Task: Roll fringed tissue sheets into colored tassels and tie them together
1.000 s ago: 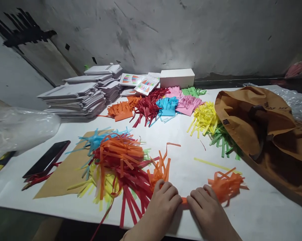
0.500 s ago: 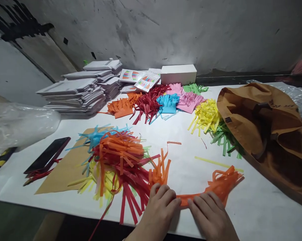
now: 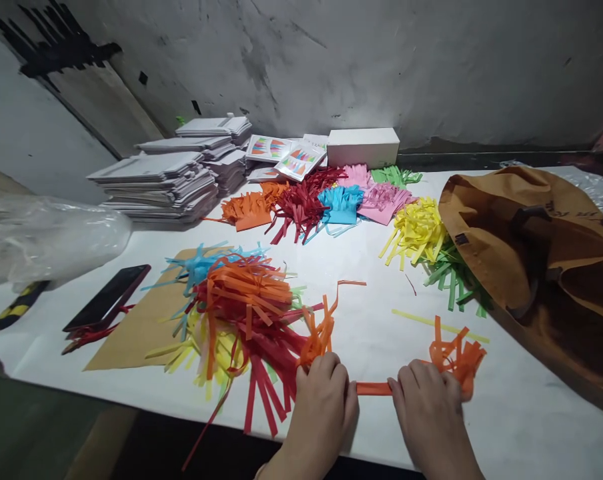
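Observation:
Near the front edge of the table, an orange paper tassel [image 3: 373, 389] is stretched flat between my hands. Its middle is a narrow folded band, and cut fringe sticks out beyond each hand. My left hand [image 3: 326, 393] is closed on the band's left part, fingers curled over it. My right hand [image 3: 429, 400] grips the right part the same way. Just left of my left hand lies a heap of orange tassels [image 3: 249, 290], with red fringe [image 3: 266, 357], yellow fringe [image 3: 216, 347] and blue fringe [image 3: 201, 263] around it, partly on a brown paper sheet [image 3: 126, 340].
Behind are fringed bundles in several colours, including a blue one [image 3: 340, 203], stacked white packets [image 3: 156, 183] and a white box [image 3: 363, 148]. A brown bag [image 3: 491, 220] stands right. Left lie a phone [image 3: 106, 297], a yellow-black cutter [image 3: 19, 307] and clear plastic [image 3: 66, 233].
The orange band between my hands has become narrower and tauter. My fingers have curled further over it, and the right-hand fringe now stands up more. The view has shifted slightly.

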Demonstrator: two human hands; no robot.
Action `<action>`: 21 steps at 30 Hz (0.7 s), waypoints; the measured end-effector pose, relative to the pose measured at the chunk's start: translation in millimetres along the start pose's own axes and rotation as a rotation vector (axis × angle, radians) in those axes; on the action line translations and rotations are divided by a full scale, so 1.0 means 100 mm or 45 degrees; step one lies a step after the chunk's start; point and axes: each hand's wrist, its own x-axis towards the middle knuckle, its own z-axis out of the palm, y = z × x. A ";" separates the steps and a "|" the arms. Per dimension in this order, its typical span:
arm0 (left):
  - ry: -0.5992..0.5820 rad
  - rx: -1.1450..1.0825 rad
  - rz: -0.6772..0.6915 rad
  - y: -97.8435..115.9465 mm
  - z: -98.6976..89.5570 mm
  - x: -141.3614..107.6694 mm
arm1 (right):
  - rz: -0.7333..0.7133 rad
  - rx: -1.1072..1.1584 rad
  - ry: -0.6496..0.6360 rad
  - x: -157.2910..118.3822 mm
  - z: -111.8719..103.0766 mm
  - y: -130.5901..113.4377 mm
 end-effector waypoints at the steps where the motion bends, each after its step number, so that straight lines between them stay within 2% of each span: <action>1: -0.027 0.020 -0.007 0.00 0.01 0.02 | 0.028 0.012 0.006 0.01 -0.01 0.00; 4: -0.002 -0.048 0.045 -0.02 0.04 0.02 | 0.046 0.145 0.125 0.00 -0.04 -0.01; 6: 0.093 -0.147 0.122 -0.05 0.08 0.00 | -0.080 0.327 0.187 -0.02 -0.03 -0.04; 9: 0.141 -0.243 0.225 -0.08 0.08 -0.03 | -0.244 0.520 0.146 -0.02 0.03 -0.09; 14: 0.049 -0.278 0.351 -0.12 -0.02 -0.02 | -0.191 0.531 0.079 0.03 0.05 -0.13; 21: 0.087 -0.341 0.459 -0.17 0.00 0.02 | -0.272 0.525 0.060 0.11 0.08 -0.25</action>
